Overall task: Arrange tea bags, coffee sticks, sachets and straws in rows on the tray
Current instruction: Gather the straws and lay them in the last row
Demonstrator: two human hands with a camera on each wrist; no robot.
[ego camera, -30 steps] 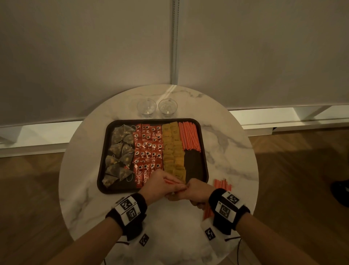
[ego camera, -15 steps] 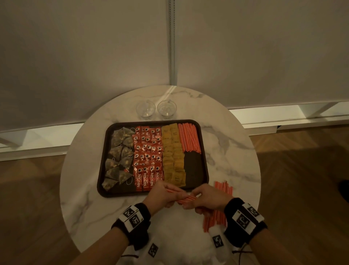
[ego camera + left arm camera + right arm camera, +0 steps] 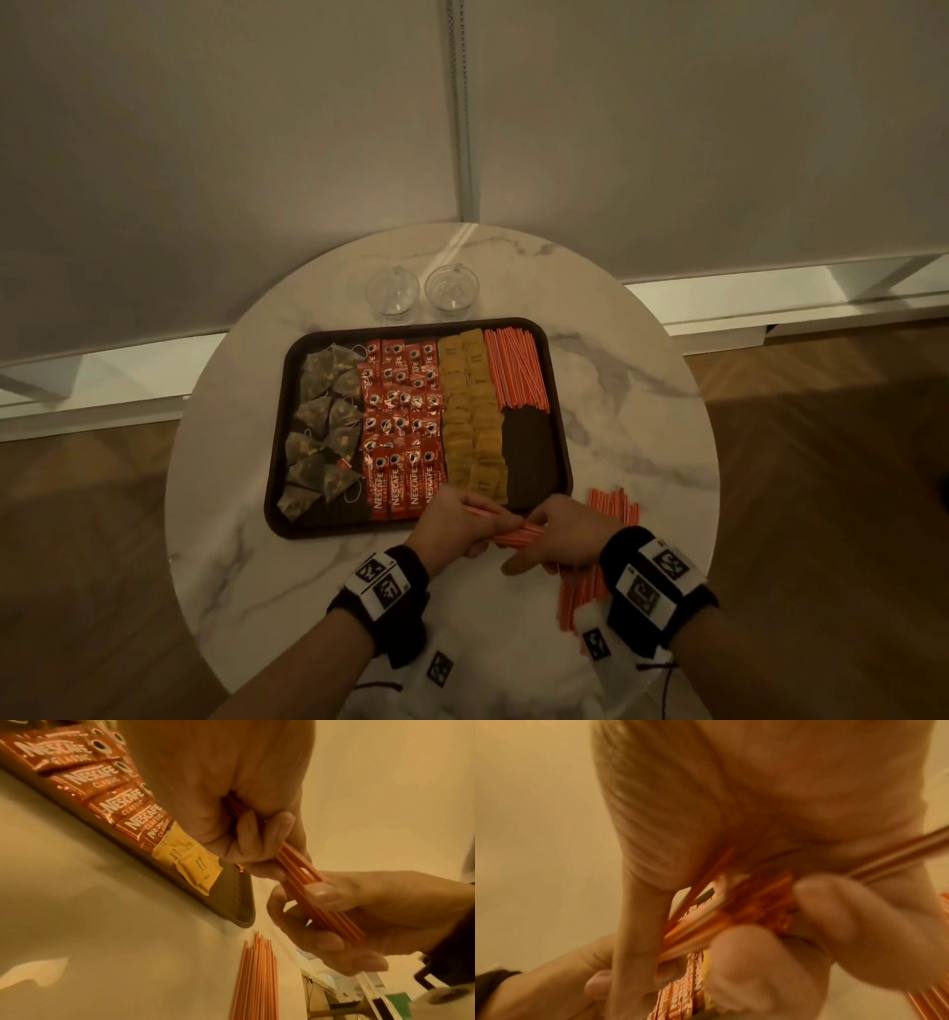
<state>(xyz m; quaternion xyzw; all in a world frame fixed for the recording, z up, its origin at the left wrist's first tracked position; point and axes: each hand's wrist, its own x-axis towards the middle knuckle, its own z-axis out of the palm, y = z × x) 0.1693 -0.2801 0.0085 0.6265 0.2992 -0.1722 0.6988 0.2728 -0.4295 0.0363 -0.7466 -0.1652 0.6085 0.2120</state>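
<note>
A dark tray (image 3: 558, 465) holds rows of grey tea bags (image 3: 324, 431), red coffee sticks (image 3: 400, 411), yellow sachets (image 3: 475, 411) and orange straws (image 3: 516, 370) at its far right. Its near right part is bare. Just in front of the tray's near edge both hands hold one small bundle of orange straws (image 3: 518, 534) (image 3: 321, 898) above the table. My left hand (image 3: 462, 524) grips one end and my right hand (image 3: 554, 534) pinches the other (image 3: 731, 914). A pile of loose straws (image 3: 611, 514) (image 3: 257, 973) lies on the table under my right wrist.
Two clear glass cups (image 3: 393, 293) (image 3: 452, 288) stand behind the tray. The round marble table (image 3: 246, 462) ends close behind them against a pale wall. White cloth (image 3: 513, 668) lies at the table's near edge. Wooden floor surrounds the table.
The two hands have drawn apart, so the straw bundle now shows between them. My right hand has shifted right, over the loose pile. The view has also shifted a little.
</note>
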